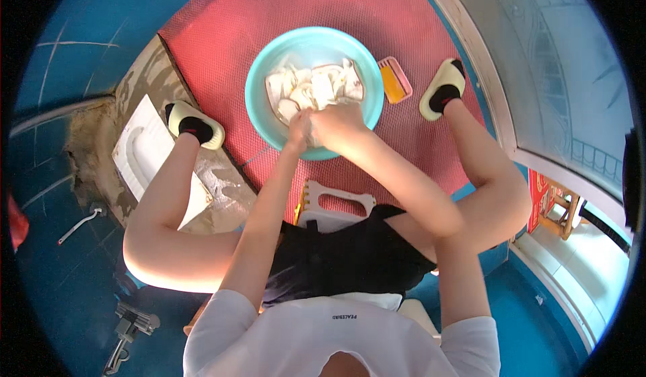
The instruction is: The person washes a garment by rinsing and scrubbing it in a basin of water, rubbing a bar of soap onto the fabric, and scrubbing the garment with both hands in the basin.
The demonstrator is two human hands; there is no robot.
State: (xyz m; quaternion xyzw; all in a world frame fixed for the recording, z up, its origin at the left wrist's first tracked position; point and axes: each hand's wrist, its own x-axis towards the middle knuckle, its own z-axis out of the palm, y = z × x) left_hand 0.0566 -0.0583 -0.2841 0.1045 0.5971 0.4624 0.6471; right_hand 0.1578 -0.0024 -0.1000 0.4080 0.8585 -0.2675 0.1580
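A round turquoise washbasin (258,98) stands on the red mat in front of me. Bunched white cloth (323,84) lies in it, seemingly wet. Close together over the basin's near side are my left hand (299,129) and my right hand (338,125). Both are closed and seem to grip the near part of the cloth; the fingers are partly hidden behind the backs of the hands. Just right of the basin rests a pink soap dish (406,81) with an orange-yellow bar of soap (391,84) in it.
Between my legs and the basin stands a small white plastic stool (330,217). A white squat toilet (145,149) is set in the floor at left, under my left leg. Glass-paned door framing (494,88) runs along the right. The red mat (215,47) spreads under the basin.
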